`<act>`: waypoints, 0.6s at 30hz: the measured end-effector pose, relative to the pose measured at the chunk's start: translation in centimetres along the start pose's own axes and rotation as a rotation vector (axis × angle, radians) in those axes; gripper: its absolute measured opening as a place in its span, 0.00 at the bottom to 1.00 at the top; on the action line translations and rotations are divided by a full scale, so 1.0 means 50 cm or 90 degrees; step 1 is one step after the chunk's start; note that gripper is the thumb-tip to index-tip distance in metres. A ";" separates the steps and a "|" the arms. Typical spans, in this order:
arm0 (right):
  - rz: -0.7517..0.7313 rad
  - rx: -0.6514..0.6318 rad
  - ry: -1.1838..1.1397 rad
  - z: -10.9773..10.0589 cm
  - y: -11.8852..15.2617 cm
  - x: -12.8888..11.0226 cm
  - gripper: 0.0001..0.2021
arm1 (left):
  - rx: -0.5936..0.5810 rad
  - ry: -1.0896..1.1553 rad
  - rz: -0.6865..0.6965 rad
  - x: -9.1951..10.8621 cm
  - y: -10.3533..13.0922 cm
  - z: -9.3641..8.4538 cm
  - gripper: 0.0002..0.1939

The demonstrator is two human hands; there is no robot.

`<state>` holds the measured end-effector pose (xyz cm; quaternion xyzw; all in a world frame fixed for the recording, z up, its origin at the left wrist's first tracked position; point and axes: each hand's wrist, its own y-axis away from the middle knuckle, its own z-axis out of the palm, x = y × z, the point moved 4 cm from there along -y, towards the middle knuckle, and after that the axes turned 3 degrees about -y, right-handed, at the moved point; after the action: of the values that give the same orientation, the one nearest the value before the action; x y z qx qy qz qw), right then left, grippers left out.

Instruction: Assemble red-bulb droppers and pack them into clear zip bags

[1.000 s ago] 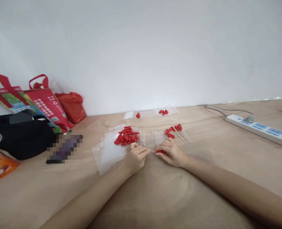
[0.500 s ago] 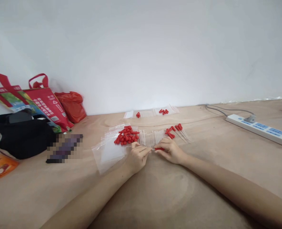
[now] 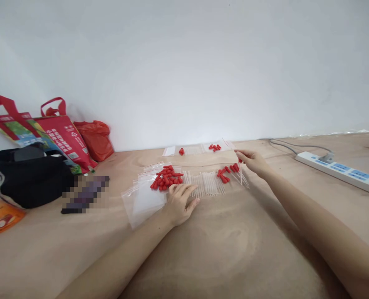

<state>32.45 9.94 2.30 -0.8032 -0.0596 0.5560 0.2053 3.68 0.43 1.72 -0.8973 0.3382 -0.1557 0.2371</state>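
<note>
My right hand (image 3: 251, 162) pinches a dropper (image 3: 241, 174) by its red rubber bulb, with the thin clear tube hanging nearly upright. Below it lie several droppers with red bulbs (image 3: 234, 167) on, side by side. My left hand (image 3: 180, 205) rests on the table with fingers and thumb apart, holding nothing. Its fingertips are by a row of clear tubes (image 3: 212, 183). Behind that hand, a heap of loose red bulbs (image 3: 166, 178) sits on clear zip bags (image 3: 142, 203). A few more red bulbs (image 3: 223, 177) lie right of the tubes.
At the back are a flat zip bag (image 3: 200, 148) and small groups of red bulbs (image 3: 215, 147). A power strip (image 3: 343, 170) with a plugged-in cable is at right. Carrier bags (image 3: 64, 139), a black bag (image 3: 31, 178) and an orange pouch (image 3: 2, 216) stand left.
My right hand has moved right and away from me, carrying a dropper from beside my left hand to the finished-looking droppers. My left hand has let go and spread its fingers.
</note>
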 end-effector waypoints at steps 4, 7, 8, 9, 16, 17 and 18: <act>-0.017 -0.061 0.377 0.007 -0.012 0.026 0.16 | -0.001 0.004 0.004 0.001 -0.001 0.001 0.13; -0.019 -0.104 0.547 0.032 -0.007 0.029 0.15 | 0.005 0.003 0.007 0.000 0.000 0.001 0.12; -0.015 -0.121 0.576 0.039 -0.004 0.029 0.16 | 0.006 0.002 0.007 0.000 0.000 0.001 0.12; -0.011 -0.134 0.596 0.045 -0.003 0.028 0.16 | 0.005 0.000 0.006 -0.001 0.000 0.002 0.12; -0.099 -0.177 0.614 0.061 0.010 0.005 0.15 | 0.005 -0.013 -0.010 -0.003 -0.001 0.005 0.10; -0.128 -0.193 0.611 0.066 0.013 0.001 0.15 | 0.012 -0.016 -0.015 -0.003 -0.001 0.005 0.10; -0.154 -0.209 0.612 0.072 0.016 -0.001 0.14 | 0.020 -0.019 -0.023 -0.004 -0.001 0.004 0.09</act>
<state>29.02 10.16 0.97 -0.9769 -0.1372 0.0800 0.1432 3.67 0.67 1.57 -0.9017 0.3161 -0.1517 0.2530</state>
